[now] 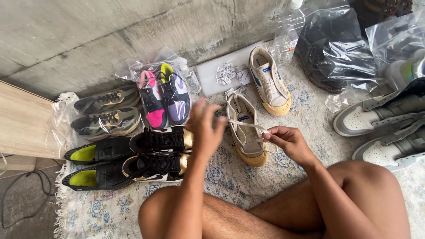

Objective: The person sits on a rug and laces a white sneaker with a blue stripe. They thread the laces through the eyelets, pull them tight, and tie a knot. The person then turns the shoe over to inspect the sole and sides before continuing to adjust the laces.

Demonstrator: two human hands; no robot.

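Head view, items as I log them from my remote seat. My right hand (287, 140) pinches the end of a cream shoelace (259, 127) between thumb and fingertips, the other fingers curled in; the lace runs left across the open top of a beige low-top sneaker (245, 130) lying on the patterned rug (221, 177) near its middle, toe toward me. My left hand (204, 128) is raised just left of that sneaker, blurred, fingers spread and loose, holding nothing that I can make out. Its mate, a second beige sneaker (270, 82), lies further back toward the rug's far edge, apart from the first. Beside it, at the far edge against the concrete wall (88, 40), a flat grey pad carries small white paper packets (230, 73). Left of my left hand: a black and gold pair (161, 152), laced, side by side; further left at the rug's left edge, a black pair with lime insoles (95, 166). Behind these, an olive pair in clear plastic (106, 113) and a pink and purple pair in a clear bag (163, 95). Right edge of the rug: grey and white high-tops (385, 128); far right corner, black shoes in a plastic bag (330, 53). My bare knees cross at the near edge.
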